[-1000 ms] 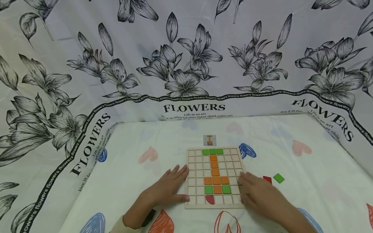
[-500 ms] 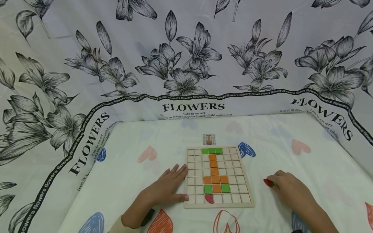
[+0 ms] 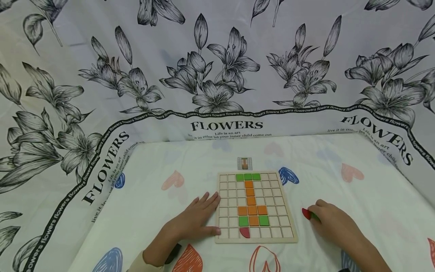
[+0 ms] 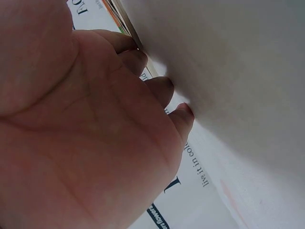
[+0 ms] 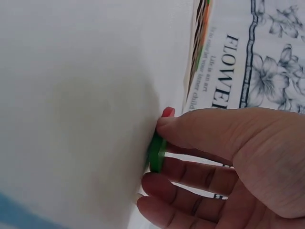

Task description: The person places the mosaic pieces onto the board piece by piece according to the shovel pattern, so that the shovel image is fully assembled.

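Note:
A wooden grid board lies on the cloth with green and orange square tiles and one red quarter-round tile in its cells. My left hand rests along the board's left edge, fingers extended and fingertips right at the rim. To the right of the board, my right hand pinches a green tile between thumb and fingers. A small red tile pokes out just ahead of the fingertips, right against the green one; part of it is hidden behind the thumb in the right wrist view.
Behind the board lies a small picture card showing a gridded pattern. White cloth with printed hearts covers the table. A flower-printed curtain hangs around the back and sides. Something dark sits by the left wrist.
My right hand has left the board's right edge, moved right, taken the green tile, and shifted slightly back left with the green and red tiles. The left hand stays on the board's edge.

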Available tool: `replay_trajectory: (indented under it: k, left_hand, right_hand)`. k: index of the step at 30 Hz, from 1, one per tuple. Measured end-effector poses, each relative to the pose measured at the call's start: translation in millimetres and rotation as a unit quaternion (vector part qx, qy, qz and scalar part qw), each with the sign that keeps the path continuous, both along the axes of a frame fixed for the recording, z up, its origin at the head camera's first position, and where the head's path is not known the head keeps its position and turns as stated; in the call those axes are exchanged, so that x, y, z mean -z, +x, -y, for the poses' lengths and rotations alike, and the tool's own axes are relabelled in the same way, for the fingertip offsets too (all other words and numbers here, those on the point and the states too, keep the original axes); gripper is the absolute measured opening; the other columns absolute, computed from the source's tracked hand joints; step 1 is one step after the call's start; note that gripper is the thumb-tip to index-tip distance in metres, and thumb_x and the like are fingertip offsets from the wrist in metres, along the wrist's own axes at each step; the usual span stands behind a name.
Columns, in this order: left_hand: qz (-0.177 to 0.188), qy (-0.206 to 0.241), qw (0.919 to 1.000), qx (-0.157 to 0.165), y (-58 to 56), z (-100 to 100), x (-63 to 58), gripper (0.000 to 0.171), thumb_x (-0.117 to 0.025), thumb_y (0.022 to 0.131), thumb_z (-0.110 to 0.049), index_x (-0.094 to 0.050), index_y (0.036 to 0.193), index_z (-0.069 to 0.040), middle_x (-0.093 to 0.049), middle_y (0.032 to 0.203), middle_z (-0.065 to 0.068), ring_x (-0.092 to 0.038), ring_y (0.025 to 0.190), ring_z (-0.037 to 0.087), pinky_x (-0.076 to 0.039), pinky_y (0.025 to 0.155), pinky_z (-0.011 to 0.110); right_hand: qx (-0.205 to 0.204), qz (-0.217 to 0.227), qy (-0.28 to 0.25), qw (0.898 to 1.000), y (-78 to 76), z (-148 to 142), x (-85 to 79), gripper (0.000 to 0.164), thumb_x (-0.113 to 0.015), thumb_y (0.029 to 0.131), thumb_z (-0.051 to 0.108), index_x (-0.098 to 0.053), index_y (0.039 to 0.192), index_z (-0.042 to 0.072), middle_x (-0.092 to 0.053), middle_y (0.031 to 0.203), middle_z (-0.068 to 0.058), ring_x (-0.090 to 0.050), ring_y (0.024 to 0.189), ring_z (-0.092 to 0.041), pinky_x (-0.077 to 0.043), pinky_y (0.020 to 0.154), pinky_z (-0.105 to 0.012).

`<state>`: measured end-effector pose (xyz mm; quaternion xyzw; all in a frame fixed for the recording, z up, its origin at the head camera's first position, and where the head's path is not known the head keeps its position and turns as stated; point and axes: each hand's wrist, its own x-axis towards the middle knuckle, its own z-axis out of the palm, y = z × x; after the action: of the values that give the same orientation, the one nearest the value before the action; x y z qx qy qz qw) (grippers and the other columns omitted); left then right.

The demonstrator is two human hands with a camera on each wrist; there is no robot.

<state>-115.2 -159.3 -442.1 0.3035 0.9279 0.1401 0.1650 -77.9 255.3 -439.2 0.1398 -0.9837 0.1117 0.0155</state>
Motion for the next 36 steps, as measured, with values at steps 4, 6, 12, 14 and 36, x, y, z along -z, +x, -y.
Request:
replay_trajectory:
  k: [4,6,12,14,36]
  left_hand:
    - [0.0,-0.001,1.0,-0.002,-0.2,-0.3,-0.3,0.098,-0.057,0.09,-0.067,-0.018,0.162,-0.013,-0.014,0.167,0.001,-0.008,0.152,0.028,-0.014,0.119,0.054]
    - [-0.001,-0.002,1.0,-0.002,-0.6,-0.4,-0.4,0.098,-0.057,0.09,-0.068,-0.017,0.162,-0.013,-0.014,0.167,0.001,-0.008,0.152,0.028,-0.014,0.119,0.054]
    - [-0.002,0.013,0.9999,0.002,0.1,-0.4,-2.9,0.098,-0.059,0.09,-0.066,-0.019,0.161,-0.01,-0.016,0.166,0.004,-0.011,0.152,0.031,-0.016,0.119,0.055]
    - [-0.002,0.02,0.9998,0.003,0.8,-0.2,-3.6,0.097,-0.06,0.091,-0.064,-0.02,0.161,-0.009,-0.017,0.166,0.006,-0.011,0.152,0.032,-0.016,0.119,0.056]
    - [0.002,0.02,0.9998,0.002,1.4,0.7,-0.9,0.098,-0.058,0.091,-0.066,-0.019,0.162,-0.011,-0.015,0.167,0.003,-0.009,0.152,0.03,-0.014,0.12,0.054]
  right_hand:
    - [-0.007,0.004,-0.001,1.0,0.3,3.3,-2.3,0.017,-0.082,0.077,0.005,-0.076,0.093,0.009,-0.056,0.079,0.005,-0.045,0.064,-0.011,-0.046,0.058,-0.029]
    - [-0.009,0.002,-0.001,1.0,0.6,5.6,-4.0,0.018,-0.082,0.077,0.005,-0.076,0.094,0.009,-0.057,0.079,0.005,-0.045,0.064,-0.01,-0.046,0.059,-0.03]
    - [-0.026,-0.022,-0.034,0.999,0.6,20.9,-10.1,0.016,-0.082,0.079,0.008,-0.072,0.09,0.012,-0.056,0.08,0.008,-0.045,0.066,-0.006,-0.047,0.059,-0.028]
    - [-0.039,-0.019,-0.052,0.998,0.2,28.7,-11.1,0.015,-0.08,0.08,0.008,-0.071,0.09,0.013,-0.057,0.082,0.01,-0.046,0.068,-0.004,-0.048,0.06,-0.028]
    - [-0.208,0.035,-0.07,0.975,-25.9,116.8,-15.6,0.008,-0.076,0.089,0.015,-0.071,0.095,0.016,-0.056,0.086,0.013,-0.048,0.076,-0.006,-0.051,0.069,-0.026]
